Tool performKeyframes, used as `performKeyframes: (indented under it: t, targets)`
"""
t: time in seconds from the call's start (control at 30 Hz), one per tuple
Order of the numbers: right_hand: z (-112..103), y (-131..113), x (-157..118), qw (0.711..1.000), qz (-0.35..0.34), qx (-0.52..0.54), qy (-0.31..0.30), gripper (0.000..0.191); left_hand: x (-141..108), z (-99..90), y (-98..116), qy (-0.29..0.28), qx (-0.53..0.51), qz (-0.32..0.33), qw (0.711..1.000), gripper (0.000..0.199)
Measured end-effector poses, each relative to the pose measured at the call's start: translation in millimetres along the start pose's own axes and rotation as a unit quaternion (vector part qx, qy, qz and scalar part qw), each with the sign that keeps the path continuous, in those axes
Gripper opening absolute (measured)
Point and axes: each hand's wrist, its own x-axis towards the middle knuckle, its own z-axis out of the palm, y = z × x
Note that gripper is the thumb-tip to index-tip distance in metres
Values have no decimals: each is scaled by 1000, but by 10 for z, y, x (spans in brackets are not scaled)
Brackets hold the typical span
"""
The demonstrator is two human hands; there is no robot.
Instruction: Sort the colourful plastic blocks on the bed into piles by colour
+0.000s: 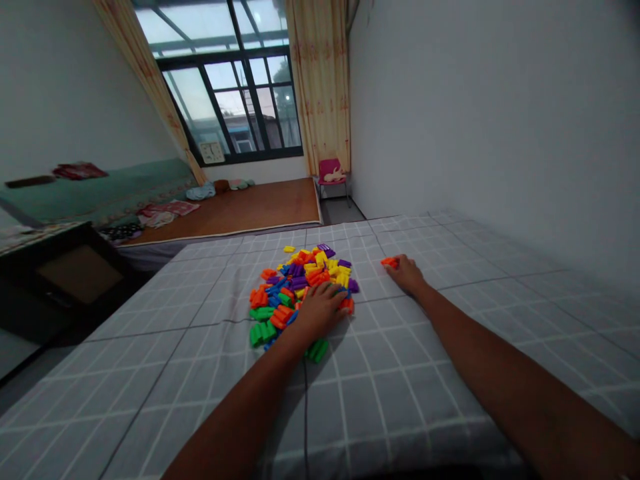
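Note:
A heap of small plastic building blocks (285, 300) in orange, yellow, purple, blue and green lies on the grey checked sheet (400, 373). My left hand (324, 308) rests over the near right side of the heap, its fingers spread across blocks and hiding some of them. To the right of the heap, my right hand (407, 275) is low at the sheet with its fingers closed on an orange block (389, 263). Part of that block is covered by the fingers. A green block (317, 350) lies close below my left wrist.
Beyond the sheet is a low brown-topped bed (260, 207) with clothes on it. A dark cabinet (65, 287) stands at the left, and a pink chair (331, 172) is by the far wall. A white wall (490, 120) runs along the right.

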Motion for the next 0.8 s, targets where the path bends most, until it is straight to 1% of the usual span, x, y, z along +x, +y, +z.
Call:
performKeyframes:
  t: [0.03, 0.07, 0.13, 0.17, 0.23, 0.27, 0.3, 0.37, 0.43, 0.47, 0.53, 0.6, 0.63, 0.7, 0.8]
  targets:
    - [-62, 147, 20, 1000, 29, -2, 5, 42, -11, 3, -3, -7, 16, -2, 1000, 39]
    - [-118, 277, 24, 999, 39, 11, 5, 42, -20, 6, -10, -9, 28, -3, 1000, 40]
    - [-209, 469, 21, 998, 27, 58, -4, 40, -24, 10, -14, -7, 44, 0, 999, 41]
    - [-249, 528, 35, 997, 19, 78, -18, 38, -20, 11, -2, -2, 49, 5, 999, 39]
    - [-320, 574, 139, 993, 6, 100, -67, 35, -3, 14, 65, 7, 53, 29, 998, 34]
    - [-350, 563, 235, 991, -1, 98, -92, 34, 8, 18, 118, 7, 50, 50, 997, 31]
    - [-373, 533, 359, 991, -14, 82, -108, 32, 18, 25, 178, 4, 45, 76, 996, 29]
    - [-381, 427, 657, 992, -57, 11, -116, 31, 32, 47, 290, -11, 40, 128, 991, 24]
    - [-312, 284, 957, 984, -104, -81, -118, 32, 32, 74, 349, -23, 47, 159, 986, 20]
    - [-247, 209, 1088, 977, -125, -121, -125, 32, 27, 85, 348, -26, 53, 163, 985, 18]
    - [-70, 78, 1292, 961, -166, -170, -142, 34, 11, 96, 292, -28, 62, 153, 986, 16]
    - [130, -6, 1427, 951, -197, -191, -142, 36, -11, 91, 198, -27, 59, 138, 988, 16]
    - [221, -27, 1477, 950, -202, -196, -139, 37, -22, 86, 153, -24, 55, 132, 989, 17]
    - [364, -29, 1559, 951, -186, -206, -134, 39, -39, 79, 91, -18, 46, 125, 991, 19]
    - [459, 19, 1663, 954, -147, -224, -136, 42, -50, 86, 77, -18, 44, 112, 993, 20]
